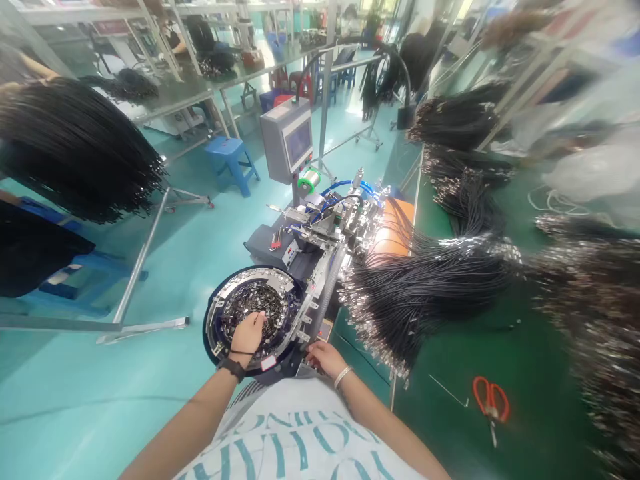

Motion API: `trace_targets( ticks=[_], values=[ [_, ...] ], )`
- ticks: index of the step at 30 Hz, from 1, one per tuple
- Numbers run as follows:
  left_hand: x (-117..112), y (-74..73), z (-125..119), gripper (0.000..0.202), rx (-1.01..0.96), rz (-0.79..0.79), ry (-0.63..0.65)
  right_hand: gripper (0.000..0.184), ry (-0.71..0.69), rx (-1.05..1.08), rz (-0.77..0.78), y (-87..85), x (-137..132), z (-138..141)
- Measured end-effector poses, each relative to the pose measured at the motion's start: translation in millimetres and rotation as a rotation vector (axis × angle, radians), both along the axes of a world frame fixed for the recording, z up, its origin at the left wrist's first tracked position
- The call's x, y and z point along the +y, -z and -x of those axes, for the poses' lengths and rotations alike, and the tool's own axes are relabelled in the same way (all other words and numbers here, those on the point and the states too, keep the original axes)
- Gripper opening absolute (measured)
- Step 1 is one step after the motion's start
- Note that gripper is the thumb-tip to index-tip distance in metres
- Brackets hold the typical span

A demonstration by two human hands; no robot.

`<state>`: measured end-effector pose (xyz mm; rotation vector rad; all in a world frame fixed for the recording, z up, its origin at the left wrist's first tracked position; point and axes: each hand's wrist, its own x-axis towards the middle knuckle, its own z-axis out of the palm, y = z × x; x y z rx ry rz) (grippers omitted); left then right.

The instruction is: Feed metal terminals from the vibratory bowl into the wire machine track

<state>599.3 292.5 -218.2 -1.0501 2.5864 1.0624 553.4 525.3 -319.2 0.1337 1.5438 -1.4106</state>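
My left hand (pixel 249 335), with a dark band at the wrist, is over the round feeder bowl (pixel 214 327). Its fingers are pinched together just above a heap of small metal parts (pixel 267 300) lying in the bowl; whatever is between the fingertips is too small to make out. Below the feeder's straight track (pixel 315 283), at the bowl's right side, is my right hand (pixel 326 360). Its fingers are curled in beside a small box (pixel 325 329), and what they grip is hidden. The track runs from the bowl up to a machine with metal fixtures (pixel 345 217).
A grey screen unit (pixel 287 143) stands behind the machine. Bundles of black cables with metal ends (pixel 415 287) cover much of the green table (pixel 445 400) on the right, with orange-handled scissors (pixel 491 403) nearer me. A metal rack (pixel 145 257) and blue stool (pixel 230 157) stand left.
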Motion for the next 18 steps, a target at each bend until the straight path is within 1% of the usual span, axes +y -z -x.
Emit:
trace_targets(
  ticks=[3, 5, 6, 7, 8, 9, 10, 11, 13, 15, 16, 17, 18],
  values=[
    [-6, -4.0, 7, 0.053, -0.027, 0.014, -0.013, 0.038, 0.005, -0.009, -0.009, -4.2, 1, -4],
    [-11, -9.8, 9, 0.054, -0.031, 0.028, -0.015, 0.034, 0.002, 0.001, -0.012, -9.0, 2, -4],
    [-15, -13.7, 8, 0.053, -0.029, 0.042, -0.021, 0.032, 0.002, 0.008, -0.012, -14.7, 3, -2],
    [-18, -18.2, 7, 0.051, -0.023, 0.057, -0.030, 0.031, 0.002, 0.026, -0.013, -24.3, 4, 3],
    [-23, -22.9, 4, 0.048, -0.013, 0.076, -0.048, 0.030, 0.003, 0.073, -0.008, -39.3, 6, 10],
    [-28, -27.6, -1, 0.045, 0.000, 0.099, -0.074, 0.029, 0.007, 0.140, -0.004, -60.5, 8, 19],
    [-35, -31.6, -6, 0.042, 0.017, 0.124, -0.103, 0.029, 0.005, 0.247, -0.004, -88.2, 10, 29],
    [-43, -34.6, -13, 0.040, 0.032, 0.151, -0.134, 0.030, 0.019, 0.417, 0.009, -122.2, 13, 40],
    [-62, -35.9, -30, 0.040, 0.041, 0.209, -0.182, 0.032, 0.055, 0.698, -0.042, -202.6, 21, 56],
    [-83, -29.8, -49, 0.042, 0.002, 0.272, -0.237, 0.029, 0.161, 1.038, -0.010, -283.8, 33, 57],
    [-94, -24.1, -59, 0.042, -0.020, 0.296, -0.292, 0.028, 0.181, 1.182, 0.009, -318.2, 40, 52],
    [-104, -17.1, -68, 0.042, -0.031, 0.306, -0.363, 0.026, 0.183, 1.293, 0.006, -346.0, 48, 44],
    [-112, -9.3, -77, 0.041, -0.019, 0.288, -0.450, 0.025, 0.160, 1.366, -0.016, -366.3, 58, 34]
  ],
)
